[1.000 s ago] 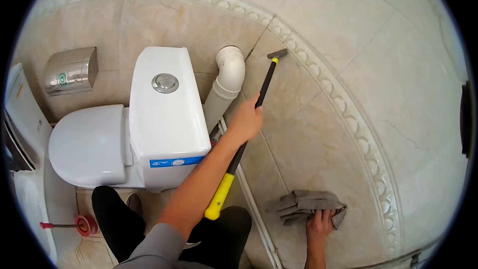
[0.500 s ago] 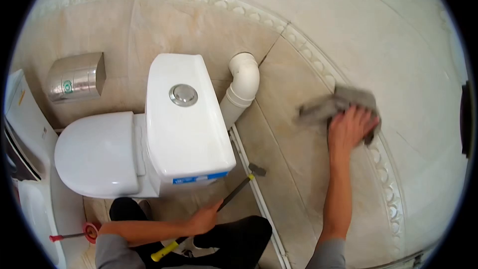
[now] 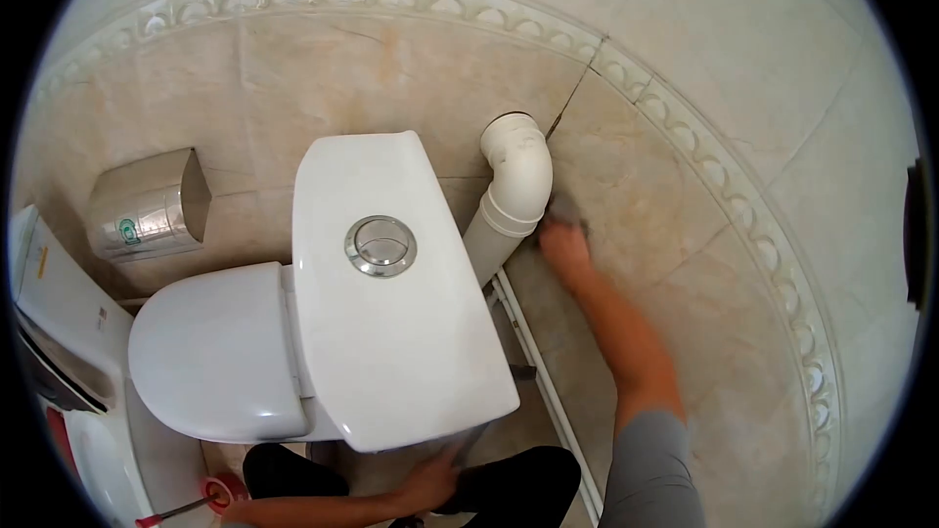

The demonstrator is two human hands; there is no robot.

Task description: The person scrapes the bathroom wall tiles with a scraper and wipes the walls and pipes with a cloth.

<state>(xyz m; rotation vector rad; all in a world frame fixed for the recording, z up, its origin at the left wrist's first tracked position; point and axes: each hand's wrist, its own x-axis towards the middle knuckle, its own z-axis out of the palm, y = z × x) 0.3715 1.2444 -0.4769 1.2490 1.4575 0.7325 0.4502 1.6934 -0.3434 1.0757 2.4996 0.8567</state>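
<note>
My right hand point(image 3: 564, 246) is pressed toward the tiled wall just right of the white drain pipe point(image 3: 518, 186). Its fingers are closed round a grey-brown cloth point(image 3: 568, 209), of which only a small bunched part shows. Low in the view, my left hand point(image 3: 428, 484) grips the shaft of a hammer point(image 3: 473, 440). The tank's corner covers part of that shaft, and the dark hammer head point(image 3: 523, 373) shows beside the tank, near the thin white pipes point(image 3: 548, 386). The handle's lower end is out of sight.
A white toilet tank point(image 3: 391, 352) with a closed lid point(image 3: 220, 352) stands at centre left. On the wall hangs a metal paper holder point(image 3: 152, 205). A white basin point(image 3: 103, 450) and a red-headed plunger point(image 3: 225, 492) are at lower left. A raised tile border point(image 3: 714, 171) curves across the wall.
My right hand has moved the cloth left from the tile border to beside the drain pipe. The view has shifted, and my left hand still holds the hammer, now partly behind the tank.
</note>
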